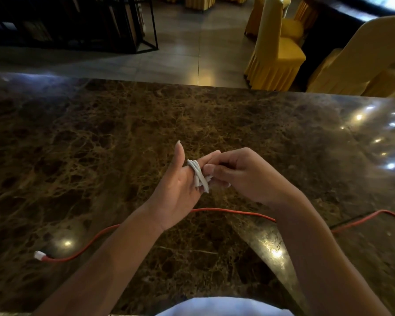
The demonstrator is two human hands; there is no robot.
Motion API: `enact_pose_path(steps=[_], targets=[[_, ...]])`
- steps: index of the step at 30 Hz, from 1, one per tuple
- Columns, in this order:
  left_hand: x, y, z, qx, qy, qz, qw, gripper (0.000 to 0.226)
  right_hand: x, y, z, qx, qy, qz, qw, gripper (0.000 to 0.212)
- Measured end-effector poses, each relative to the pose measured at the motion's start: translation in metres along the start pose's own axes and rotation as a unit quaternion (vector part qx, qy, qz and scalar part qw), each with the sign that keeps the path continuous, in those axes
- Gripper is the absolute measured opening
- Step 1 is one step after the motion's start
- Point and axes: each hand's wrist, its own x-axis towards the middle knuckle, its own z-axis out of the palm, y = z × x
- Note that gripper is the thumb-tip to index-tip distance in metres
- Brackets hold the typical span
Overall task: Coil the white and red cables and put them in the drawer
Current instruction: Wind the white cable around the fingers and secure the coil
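Observation:
The white cable [198, 175] is wound in several loops around the fingers of my left hand [178, 188], whose thumb points up. My right hand [235, 173] pinches the cable's loose end beside those loops. The red cable [233, 211] lies uncoiled on the brown marble counter [100, 137], running under both forearms. Its white plug [39, 255] rests at the near left, and the other end runs off the right edge. No drawer is in view.
Beyond the counter's far edge is a tiled floor with yellow-covered chairs [276, 49] at the right and a dark metal shelf frame [132, 23] at the left. A paler stone strip [271, 249] crosses the counter diagonally near my right forearm.

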Motion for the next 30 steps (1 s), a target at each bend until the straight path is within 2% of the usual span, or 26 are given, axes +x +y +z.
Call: enact_pose_path(steps=[3, 6, 9, 13, 18, 21, 27, 30], targets=[[-0.002, -0.001, 0.000, -0.026, -0.006, 0.006, 1.000, 0.101, -0.002, 0.000, 0.001, 0.013, -0.019, -0.025, 0.999, 0.022], [-0.003, 0.001, 0.003, -0.049, -0.028, 0.011, 0.998, 0.102, 0.001, 0.007, 0.005, 0.023, 0.075, -0.008, 0.997, 0.008], [-0.004, 0.003, 0.004, -0.047, 0.005, 0.016, 0.999, 0.108, 0.003, 0.010, 0.013, -0.024, 0.142, -0.014, 0.990, 0.005], [-0.007, 0.007, 0.002, -0.088, 0.032, 0.016, 0.995, 0.109, 0.004, 0.012, 0.020, -0.093, 0.143, -0.021, 0.985, 0.009], [-0.009, 0.008, 0.000, -0.151, 0.035, 0.020, 0.988, 0.109, 0.001, 0.011, 0.012, -0.031, 0.081, -0.060, 0.994, 0.023], [-0.008, 0.008, -0.001, -0.156, 0.039, 0.028, 0.987, 0.108, 0.002, 0.016, 0.014, -0.002, 0.133, -0.086, 0.987, 0.032], [-0.009, 0.013, 0.002, -0.185, 0.065, 0.052, 0.979, 0.105, 0.002, 0.022, 0.042, -0.198, 0.268, -0.159, 0.929, 0.029], [-0.013, 0.014, 0.002, -0.193, 0.072, 0.055, 0.977, 0.105, 0.003, 0.027, 0.038, -0.144, 0.264, -0.167, 0.939, 0.031]])
